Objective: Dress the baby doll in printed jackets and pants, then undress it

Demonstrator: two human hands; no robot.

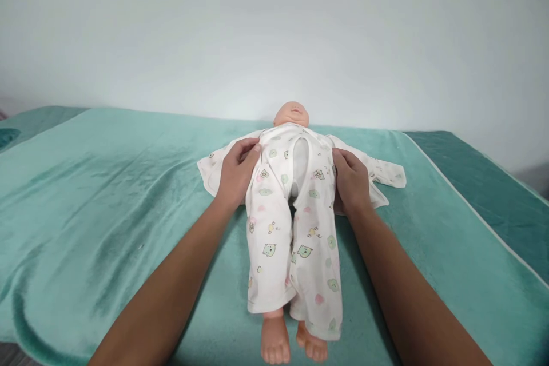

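Note:
A baby doll (291, 114) lies on its back, feet toward me and head by the wall. White printed baby trousers (315, 251) with an open crotch cover its legs and reach up over its belly. Under the doll a matching white shirt (388, 172) is spread, its sleeves out to both sides. My left hand (238, 170) is closed on the trousers' left edge near the waist, thumb on top. At the opposite edge, my right hand (352, 177) grips the trousers the same way. The fingertips of both hands are partly hidden by the cloth.
A light green plush blanket (120, 200) with wrinkles at the left lies under the doll. Darker green cloth (484, 177) borders it on the right. Behind the doll's head rises a white wall (274, 34).

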